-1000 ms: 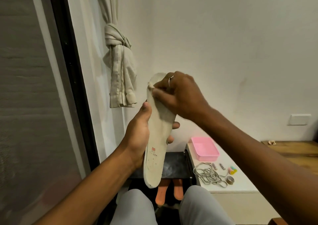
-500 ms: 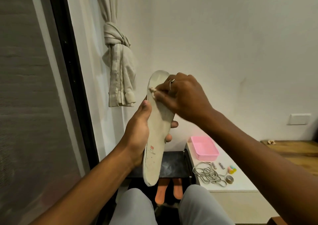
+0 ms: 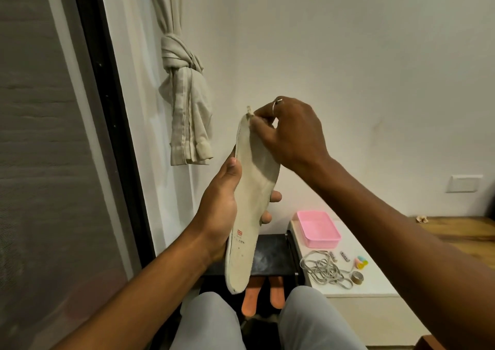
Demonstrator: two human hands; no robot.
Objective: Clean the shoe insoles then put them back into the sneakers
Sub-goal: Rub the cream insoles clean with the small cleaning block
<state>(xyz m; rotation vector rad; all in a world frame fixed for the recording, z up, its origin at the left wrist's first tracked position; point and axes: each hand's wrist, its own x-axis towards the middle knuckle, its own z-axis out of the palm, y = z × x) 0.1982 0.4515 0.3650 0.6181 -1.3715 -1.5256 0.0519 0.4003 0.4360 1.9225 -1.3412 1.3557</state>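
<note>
Up the pale insole, held nearly upright above the knees, the right hand has slid to the toe tip. Meanwhile the left hand grips the insole's middle, thumb along its edge. Right fingers pinch a small wad against the tip.

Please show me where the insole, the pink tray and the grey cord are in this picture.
insole [image 3: 254, 189]: head view, middle of its pale upper face.
pink tray [image 3: 321, 242]: head view, its near wall.
grey cord [image 3: 321, 269]: head view, middle of the tangle.
</note>
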